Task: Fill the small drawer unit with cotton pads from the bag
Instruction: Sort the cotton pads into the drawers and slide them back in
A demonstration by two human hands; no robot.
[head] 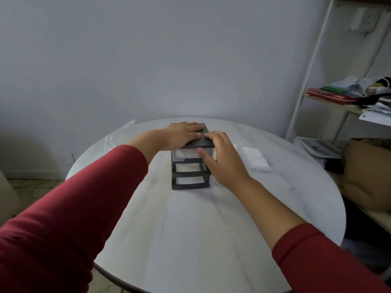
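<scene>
Currently the small drawer unit (191,186) stands upright on the round white surface (190,229), at its middle and toward the far side. It is a dark frame with three stacked slots. The top slot carries a pale, translucent drawer (183,155); the two lower slots show as open frames with the surface visible through them.

The left hand (182,134) lies flat on the unit's top panel, fingers (194,127) straight and released, grasping nothing. The right hand (222,157) curls round the front right corner of the unit, fingertips on the top panel and thumb (203,154) against the drawer front.

The right hand covers the unit's right side. The drawer's contents cannot be made out. A white heap of cotton pads (256,158) lies right of the unit, near it but blurred; whether it sits in a clear tray cannot be told. A clear bag (121,134) lies at the far left edge, faint against the wall.
</scene>
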